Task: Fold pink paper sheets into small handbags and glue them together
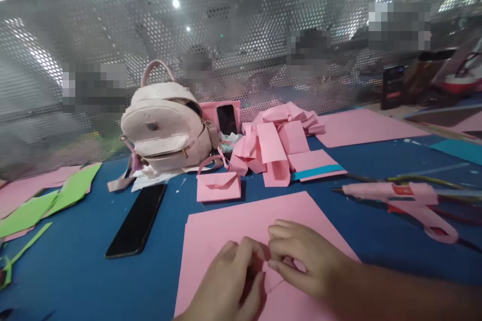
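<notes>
Near the bottom middle, my left hand (235, 276) and my right hand (301, 256) come together over a large sheet of pink paper (226, 225). Both have bent fingers pinching a small piece of pink paper (273, 280), partly hidden by the fingers. Just beyond the sheet stands a small pink paper handbag (219, 186) with a flap and a looped handle. Behind and right of it lies a heap of folded pink paper pieces (274, 148).
A pink glue gun (402, 200) lies at the right with cables around it. A black phone (137, 220) rests left of the sheet. Behind it sits a pale pink backpack (169, 120). Green paper pieces (73, 190) are at far left; a perforated metal panel (256, 20) backs the blue table (86, 276).
</notes>
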